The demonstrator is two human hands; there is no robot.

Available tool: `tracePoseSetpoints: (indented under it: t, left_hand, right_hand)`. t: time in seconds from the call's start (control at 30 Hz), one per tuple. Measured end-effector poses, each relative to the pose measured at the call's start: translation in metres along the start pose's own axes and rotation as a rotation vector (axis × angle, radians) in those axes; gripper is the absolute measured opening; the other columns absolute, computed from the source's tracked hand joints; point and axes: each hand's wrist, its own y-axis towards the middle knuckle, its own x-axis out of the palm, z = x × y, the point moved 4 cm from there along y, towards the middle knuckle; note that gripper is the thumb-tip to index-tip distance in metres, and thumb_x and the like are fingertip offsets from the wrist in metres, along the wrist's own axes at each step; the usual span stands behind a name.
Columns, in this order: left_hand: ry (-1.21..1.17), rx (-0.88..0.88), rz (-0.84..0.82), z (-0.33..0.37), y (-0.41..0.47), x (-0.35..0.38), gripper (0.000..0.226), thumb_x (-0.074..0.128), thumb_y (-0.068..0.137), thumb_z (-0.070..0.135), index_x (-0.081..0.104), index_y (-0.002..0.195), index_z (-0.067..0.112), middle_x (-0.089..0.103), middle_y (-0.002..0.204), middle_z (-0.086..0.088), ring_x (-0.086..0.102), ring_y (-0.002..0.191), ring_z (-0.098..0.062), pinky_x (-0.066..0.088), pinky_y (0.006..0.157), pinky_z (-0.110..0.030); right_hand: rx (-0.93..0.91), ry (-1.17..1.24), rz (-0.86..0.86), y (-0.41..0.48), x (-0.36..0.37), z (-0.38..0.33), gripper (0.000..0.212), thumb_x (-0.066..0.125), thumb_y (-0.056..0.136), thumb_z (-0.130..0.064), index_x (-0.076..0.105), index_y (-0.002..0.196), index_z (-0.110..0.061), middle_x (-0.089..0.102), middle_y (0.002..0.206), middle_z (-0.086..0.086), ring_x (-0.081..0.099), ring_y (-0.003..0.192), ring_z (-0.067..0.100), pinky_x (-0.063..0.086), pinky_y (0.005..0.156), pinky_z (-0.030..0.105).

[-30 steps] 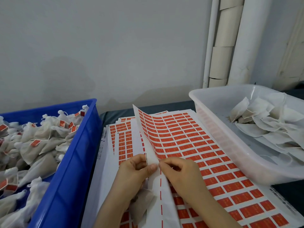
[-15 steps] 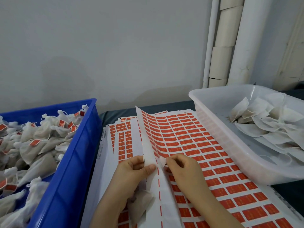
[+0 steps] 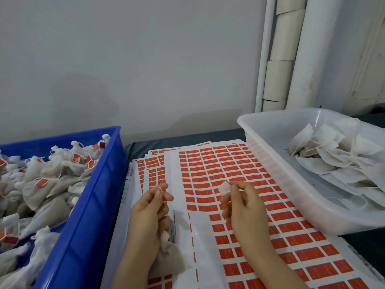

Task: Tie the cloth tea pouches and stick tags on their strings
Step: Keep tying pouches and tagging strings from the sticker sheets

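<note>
**A:** Where's the pouch?

**B:** One tied pouch lies near, on the top sheet, its neck tucked under the lower fingers of the left hand. That hand's grip is closed: thumb and forefinger pinch what looks like the string, which is too thin to follow along its length.

**A:** And the other hand?

**B:** The right hand has its grip clamped on one peeled tag, pale back towards the camera. It is held just right of the string, and the two are not touching.

**A:** So which step?

**B:** Tagging, I'd say. The next move calls for bringing tag and string together, laying the string across the sticky side and folding the tag shut squarely.

**A:** What surrounds them?

**B:** Under both hands there's a sticker sheet of red tags on a stack of several sheets; I can't count them exactly. There are two bins on the table. The blue bin on the left is heaped with tagged pouches, and the clear bin on the right holds flat, untagged ones, too many in each to count.
</note>
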Motion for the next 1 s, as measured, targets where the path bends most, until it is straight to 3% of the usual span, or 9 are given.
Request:
tracePoseSetpoints:
  t: [0.1,0.27,0.4,0.47,0.53,0.63,0.77,0.93,1.0]
  left_hand:
    - [-0.063,0.005,-0.200,0.003,-0.006,0.008,0.024,0.054,0.089,0.024,0.066,0.104,0.010,0.063,0.063,-0.002,0.041,0.041,-0.008,0.034,0.037,-0.016]
    - [0.010,0.002,-0.406,0.003,-0.016,0.020,0.033,0.061,0.075,0.025,0.064,0.107,0.018,0.071,0.081,-0.010,0.043,0.043,-0.009,0.037,0.037,-0.016]
    - [0.131,0.019,-0.426,0.003,-0.021,0.026,0.037,0.062,0.073,0.030,0.062,0.109,0.022,0.073,0.085,-0.010,0.043,0.043,-0.008,0.037,0.038,-0.016]
    - [0.195,0.039,-0.433,0.004,-0.023,0.027,0.038,0.060,0.073,0.031,0.060,0.110,0.023,0.073,0.080,-0.007,0.043,0.042,-0.009,0.038,0.038,-0.017]
    - [0.246,0.053,-0.426,0.004,-0.023,0.028,0.036,0.058,0.075,0.031,0.059,0.110,0.023,0.070,0.065,-0.002,0.043,0.039,-0.008,0.038,0.037,-0.017]
    - [0.330,0.073,-0.431,0.004,-0.026,0.030,0.036,0.057,0.076,0.032,0.057,0.111,0.024,0.064,0.054,0.002,0.043,0.035,-0.006,0.038,0.036,-0.016]
    - [0.383,0.100,-0.438,0.005,-0.029,0.033,0.038,0.055,0.073,0.036,0.057,0.109,0.026,0.072,0.069,-0.005,0.044,0.036,-0.004,0.039,0.038,-0.014]
    - [0.441,0.061,-0.453,0.003,-0.028,0.036,0.038,0.054,0.071,0.039,0.061,0.102,0.019,0.076,0.082,-0.001,0.042,0.033,-0.003,0.037,0.037,-0.012]
    - [0.464,0.045,-0.436,0.001,-0.028,0.036,0.037,0.055,0.069,0.040,0.064,0.096,0.017,0.076,0.082,0.001,0.043,0.034,-0.002,0.037,0.037,-0.013]
  right_hand:
    - [-0.043,-0.019,-0.008,-0.002,0.002,-0.003,0.005,0.050,0.090,-0.033,0.053,0.089,-0.038,0.065,0.078,-0.017,0.063,0.063,0.002,0.046,0.050,0.008]
    - [-0.131,-0.132,-0.066,-0.006,0.005,-0.008,0.026,0.054,0.092,-0.019,0.056,0.078,-0.040,0.060,0.084,-0.026,0.060,0.079,0.003,0.050,0.072,0.014]
    - [-0.131,-0.080,-0.244,-0.010,0.013,-0.013,0.022,0.053,0.092,-0.024,0.060,0.083,-0.043,0.058,0.096,-0.030,0.053,0.095,-0.011,0.046,0.078,0.007]
    - [-0.086,-0.018,-0.358,-0.014,0.019,-0.017,0.010,0.052,0.086,-0.047,0.062,0.089,-0.046,0.052,0.106,-0.035,0.049,0.102,-0.013,0.043,0.081,0.006]
    - [-0.058,0.012,-0.406,-0.016,0.021,-0.017,0.024,0.047,0.070,-0.064,0.062,0.085,-0.053,0.047,0.107,-0.042,0.046,0.103,-0.016,0.039,0.079,0.006]
    - [-0.043,0.056,-0.421,-0.015,0.021,-0.019,0.014,0.054,0.073,-0.058,0.067,0.076,-0.053,0.052,0.102,-0.043,0.049,0.099,-0.018,0.042,0.072,0.004]
    - [-0.013,0.132,-0.430,-0.013,0.019,-0.017,0.016,0.064,0.082,-0.033,0.071,0.068,-0.037,0.054,0.090,-0.047,0.049,0.090,-0.025,0.039,0.063,-0.004]
    - [0.007,0.017,-0.306,-0.007,0.016,-0.009,0.015,0.057,0.082,-0.048,0.065,0.081,-0.035,0.050,0.110,-0.034,0.050,0.097,-0.008,0.031,0.068,0.006]
    - [0.020,0.014,-0.263,-0.006,0.013,-0.011,0.021,0.052,0.077,-0.056,0.062,0.082,-0.038,0.055,0.107,-0.031,0.053,0.095,-0.007,0.033,0.064,0.004]
